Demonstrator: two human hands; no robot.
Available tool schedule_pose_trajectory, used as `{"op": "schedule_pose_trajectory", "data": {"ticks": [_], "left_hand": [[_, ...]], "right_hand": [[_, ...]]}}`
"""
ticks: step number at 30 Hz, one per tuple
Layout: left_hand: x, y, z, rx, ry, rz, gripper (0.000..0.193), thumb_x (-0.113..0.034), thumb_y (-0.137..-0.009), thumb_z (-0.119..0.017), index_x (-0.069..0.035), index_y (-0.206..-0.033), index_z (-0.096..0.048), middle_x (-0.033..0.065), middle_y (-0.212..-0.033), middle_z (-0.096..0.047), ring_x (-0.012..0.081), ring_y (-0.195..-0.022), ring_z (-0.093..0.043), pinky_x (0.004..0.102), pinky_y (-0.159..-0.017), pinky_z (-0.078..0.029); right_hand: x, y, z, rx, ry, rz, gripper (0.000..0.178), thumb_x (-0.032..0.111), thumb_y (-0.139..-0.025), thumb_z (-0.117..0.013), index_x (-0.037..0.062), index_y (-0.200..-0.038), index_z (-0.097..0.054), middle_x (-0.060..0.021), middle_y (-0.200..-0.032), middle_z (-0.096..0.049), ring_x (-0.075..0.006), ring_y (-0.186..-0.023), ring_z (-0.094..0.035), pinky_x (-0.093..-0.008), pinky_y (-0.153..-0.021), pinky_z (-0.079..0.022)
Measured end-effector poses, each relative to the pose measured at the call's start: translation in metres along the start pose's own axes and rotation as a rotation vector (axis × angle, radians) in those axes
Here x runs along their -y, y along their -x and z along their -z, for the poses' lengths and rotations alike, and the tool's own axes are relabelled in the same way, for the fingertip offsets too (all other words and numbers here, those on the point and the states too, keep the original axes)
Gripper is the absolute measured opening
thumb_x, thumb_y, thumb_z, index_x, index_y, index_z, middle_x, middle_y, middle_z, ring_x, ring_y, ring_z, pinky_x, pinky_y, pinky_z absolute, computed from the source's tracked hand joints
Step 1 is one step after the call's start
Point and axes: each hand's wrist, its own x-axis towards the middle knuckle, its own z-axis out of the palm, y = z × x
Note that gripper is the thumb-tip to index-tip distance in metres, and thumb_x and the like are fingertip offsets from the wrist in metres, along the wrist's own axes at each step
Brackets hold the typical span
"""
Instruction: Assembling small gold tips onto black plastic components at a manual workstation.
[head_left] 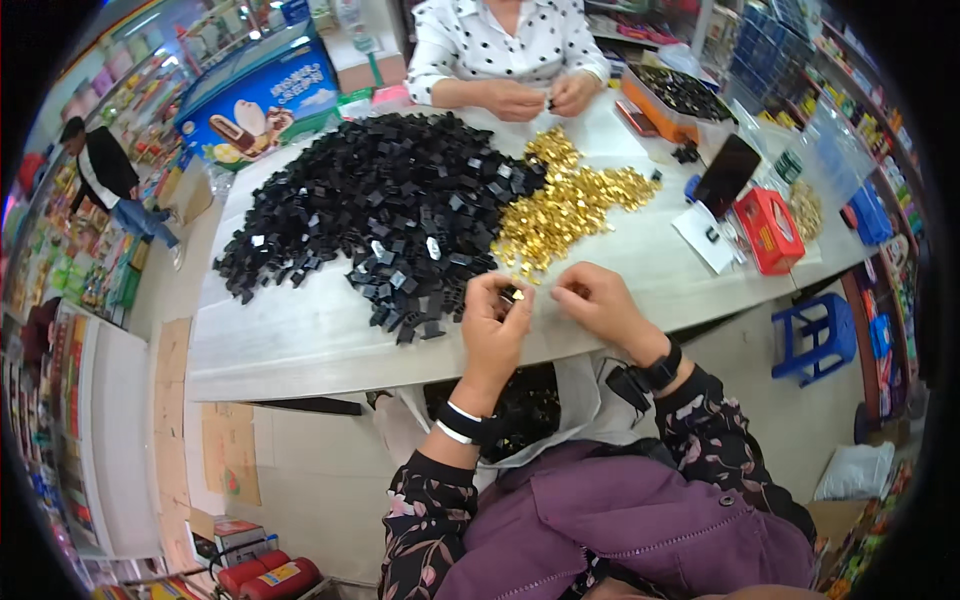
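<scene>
My left hand (pixel 493 330) is closed around a small black piece (pixel 507 292) with a shiny gold bit at its tip, held just over the table's near edge. To its right, my right hand (pixel 608 308) has thumb and forefinger pinched together; whatever lies between them is too small to make out. Beyond my left hand spreads a large heap of small black plastic pieces (pixel 390 200). A pile of small gold metal pieces (pixel 570 205) lies beyond both hands, touching the black heap's right side.
Across the pale table (pixel 290 345), a person in a dotted shirt (pixel 505 50) works a small black piece with both hands. At right are an orange bin (pixel 655 115), a phone (pixel 728 172) and a red box (pixel 768 232). An open bag (pixel 575 400) sits at my lap; a blue stool (pixel 815 340) stands right.
</scene>
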Motion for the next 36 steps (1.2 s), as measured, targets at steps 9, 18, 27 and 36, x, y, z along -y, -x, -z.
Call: {"op": "schedule_pose_trajectory", "data": {"ticks": [9,18,27,36], "left_hand": [[-0.01,0.006,-0.002,0.313,-0.609,-0.181,0.027,-0.012,-0.084,-0.061,-0.005,-0.11,-0.059,0.0131,-0.093,-0.063,0.0259,-0.075,-0.062,0.032,-0.065,-0.049],[-0.012,0.004,-0.002,0.388,-0.633,-0.184,0.021,-0.009,-0.082,-0.06,-0.005,-0.103,-0.06,0.0154,-0.089,-0.062,0.032,-0.079,-0.061,0.0361,-0.066,-0.049],[-0.005,0.003,0.003,0.402,-0.649,-0.257,0.022,-0.002,-0.082,-0.059,-0.001,-0.104,-0.06,0.0127,-0.086,-0.061,0.0223,-0.071,-0.059,0.0283,-0.063,-0.046],[-0.015,0.0,0.002,0.324,-0.47,-0.135,0.013,-0.007,-0.087,-0.055,-0.002,-0.098,-0.059,0.0106,-0.086,-0.062,0.0199,-0.066,-0.06,0.0296,-0.057,-0.046]], "right_hand": [[0.008,0.0,0.011,0.242,-0.681,-0.3,0.01,0.016,-0.086,-0.06,0.0073,-0.082,-0.059,0.0039,-0.071,-0.057,-0.0037,-0.062,-0.051,-0.0184,-0.055,-0.041],[0.0,-0.001,0.017,0.335,-0.604,-0.365,0.013,0.018,-0.087,-0.061,0.0061,-0.084,-0.06,0.0039,-0.07,-0.056,-0.0029,-0.061,-0.05,-0.018,-0.055,-0.04],[-0.002,-0.007,0.019,0.398,-0.544,-0.379,0.019,0.025,-0.087,-0.065,0.0067,-0.084,-0.06,0.0047,-0.07,-0.056,-0.0025,-0.06,-0.049,-0.0177,-0.053,-0.039],[0.005,-0.015,0.015,0.403,-0.644,-0.426,0.02,0.027,-0.087,-0.065,0.0079,-0.086,-0.061,0.0048,-0.071,-0.057,-0.0035,-0.061,-0.051,-0.0193,-0.053,-0.04]]}}
